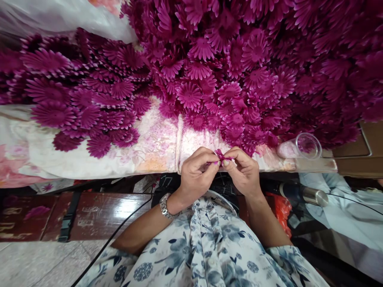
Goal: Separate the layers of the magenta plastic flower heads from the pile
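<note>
Between my two hands, just over the near edge of the table, is a small magenta artificial flower piece (220,154). My left hand (199,171) pinches its left side between thumb and forefinger, and a watch is on that wrist. On the other side my right hand (243,169) pinches the piece the same way. The fingertips almost meet, so much of the piece is hidden. Beyond the hands lies a large heap of magenta artificial flowers (227,91), its front edge close to my right fingers.
Stacked magenta flowers (86,103) lie at the left on a floral tablecloth (158,147). A clear plastic cup (301,146) lies tipped at the right. White plastic sheeting (68,18) covers the back left. Below the table are a brown bench (98,211) and a dark flask (299,194).
</note>
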### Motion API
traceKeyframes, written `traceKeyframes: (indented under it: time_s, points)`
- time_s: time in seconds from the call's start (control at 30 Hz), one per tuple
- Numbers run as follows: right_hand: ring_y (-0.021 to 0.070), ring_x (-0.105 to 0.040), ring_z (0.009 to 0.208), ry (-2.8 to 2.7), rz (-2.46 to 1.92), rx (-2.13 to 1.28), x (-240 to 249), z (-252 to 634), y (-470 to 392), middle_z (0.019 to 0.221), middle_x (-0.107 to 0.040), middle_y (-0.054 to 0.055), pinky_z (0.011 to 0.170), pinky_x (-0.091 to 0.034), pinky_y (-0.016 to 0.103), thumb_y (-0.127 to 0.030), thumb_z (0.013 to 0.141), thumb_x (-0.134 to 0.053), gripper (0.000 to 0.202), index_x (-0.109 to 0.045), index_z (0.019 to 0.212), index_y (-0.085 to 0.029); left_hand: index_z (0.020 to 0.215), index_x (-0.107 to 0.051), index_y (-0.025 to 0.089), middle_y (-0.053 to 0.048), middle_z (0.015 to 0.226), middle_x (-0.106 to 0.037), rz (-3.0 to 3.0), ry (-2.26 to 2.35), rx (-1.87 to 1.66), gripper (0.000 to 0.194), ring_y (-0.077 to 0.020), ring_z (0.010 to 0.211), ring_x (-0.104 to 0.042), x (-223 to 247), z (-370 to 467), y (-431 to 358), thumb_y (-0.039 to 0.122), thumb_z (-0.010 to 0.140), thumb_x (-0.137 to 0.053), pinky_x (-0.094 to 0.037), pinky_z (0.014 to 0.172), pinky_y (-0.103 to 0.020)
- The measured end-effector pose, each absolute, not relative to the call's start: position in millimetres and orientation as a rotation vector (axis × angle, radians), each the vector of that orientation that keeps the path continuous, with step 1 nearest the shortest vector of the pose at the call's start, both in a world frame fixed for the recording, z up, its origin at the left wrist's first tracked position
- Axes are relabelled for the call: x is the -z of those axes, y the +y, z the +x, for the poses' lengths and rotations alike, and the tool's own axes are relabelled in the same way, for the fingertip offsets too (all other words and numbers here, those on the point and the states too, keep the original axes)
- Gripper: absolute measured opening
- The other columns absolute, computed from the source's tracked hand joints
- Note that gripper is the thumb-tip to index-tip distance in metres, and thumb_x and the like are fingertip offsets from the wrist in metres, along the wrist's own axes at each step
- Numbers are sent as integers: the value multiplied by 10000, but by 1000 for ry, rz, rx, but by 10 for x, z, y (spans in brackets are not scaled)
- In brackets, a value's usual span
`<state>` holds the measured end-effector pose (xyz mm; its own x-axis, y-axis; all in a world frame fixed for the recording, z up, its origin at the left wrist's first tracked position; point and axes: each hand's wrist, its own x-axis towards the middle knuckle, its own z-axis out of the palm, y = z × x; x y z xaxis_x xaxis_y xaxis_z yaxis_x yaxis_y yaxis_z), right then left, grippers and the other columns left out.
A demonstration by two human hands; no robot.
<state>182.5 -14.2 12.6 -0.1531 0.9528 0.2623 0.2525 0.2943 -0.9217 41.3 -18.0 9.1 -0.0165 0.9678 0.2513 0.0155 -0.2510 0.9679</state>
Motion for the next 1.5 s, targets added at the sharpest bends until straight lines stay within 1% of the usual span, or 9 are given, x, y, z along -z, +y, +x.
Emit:
traceKeyframes:
  time_s: [0.17, 0.3, 0.47, 0.57, 0.77, 0.97, 1.3, 1.4, 1.5]
  points:
    - [102, -521, 690, -1702, -1145, -824, -111, 1814, -146, 723, -549, -16, 630, -416, 238, -192, 859, -547, 54, -567, 808, -188, 696, -646, 188, 8, 690, -593, 865, 964, -1300, 43, -117, 671, -543, -48, 442, -166, 161, 725, -663, -464, 620, -228]
    - [101, -510, 674, -1767, -1146, -803, -135, 1799, -146, 713, -543, -17, 622, -408, 239, -191, 868, -525, 75, -551, 797, -187, 666, -620, 177, 14, 692, -585, 707, 949, -1298, 63, -105, 658, -527, -57, 468, -177, 157, 700, -669, -455, 605, -211]
    - [101, -513, 663, -1774, -1101, -846, -159, 1822, -134, 711, -550, -15, 610, -408, 245, -194, 860, -538, 64, -568, 805, -183, 660, -599, 176, 24, 659, -567, 714, 949, -1292, 79, -100, 630, -514, -65, 461, -182, 177, 693, -670, -443, 598, -212]
    - [109, -538, 675, -1774, -1121, -819, -178, 1856, -127, 717, -569, -9, 615, -425, 252, -189, 847, -560, 46, -589, 812, -183, 731, -621, 174, 15, 687, -585, 831, 976, -1198, 51, -108, 633, -530, -75, 423, -169, 205, 722, -660, -457, 617, -230]
    - [119, -570, 729, -1937, -1073, -664, -229, 1881, -117, 761, -593, 12, 645, -455, 262, -109, 816, -561, 90, -607, 816, -185, 711, -640, 169, 5, 698, -595, 1020, 1009, -1178, 40, -114, 654, -531, -90, 361, -146, 130, 702, -637, -433, 626, -236]
    - [106, -553, 671, -1812, -1058, -746, -174, 1832, -113, 722, -579, -6, 601, -432, 244, -43, 749, -535, 156, -597, 745, -186, 625, -623, 180, 12, 672, -581, 856, 993, -1294, 115, -116, 661, -521, -85, 393, -146, 68, 645, -609, -417, 593, -227]
    - [87, -498, 588, -1493, -1102, -1019, -130, 1965, -149, 644, -535, -33, 540, -370, 220, -101, 747, -533, 109, -565, 680, -180, 637, -593, 165, 46, 574, -525, 628, 1104, -1373, 87, -64, 505, -463, -129, 282, -68, 128, 625, -671, -377, 470, -174]
    - [100, -528, 632, -1475, -1195, -776, -258, 2106, -9, 675, -558, -26, 571, -399, 225, -134, 758, -547, 75, -586, 722, -187, 647, -581, 164, 54, 552, -513, 552, 1142, -1414, 133, -60, 481, -464, -171, 234, -5, 146, 601, -704, -363, 447, -164]
    - [113, -538, 641, -1534, -1429, -285, -421, 2290, 208, 713, -595, -7, 619, -433, 258, -192, 787, -557, 70, -626, 790, -188, 649, -572, 164, 47, 554, -526, 494, 1102, -1297, 193, -70, 458, -466, -243, 268, 25, 196, 571, -745, -345, 405, -170]
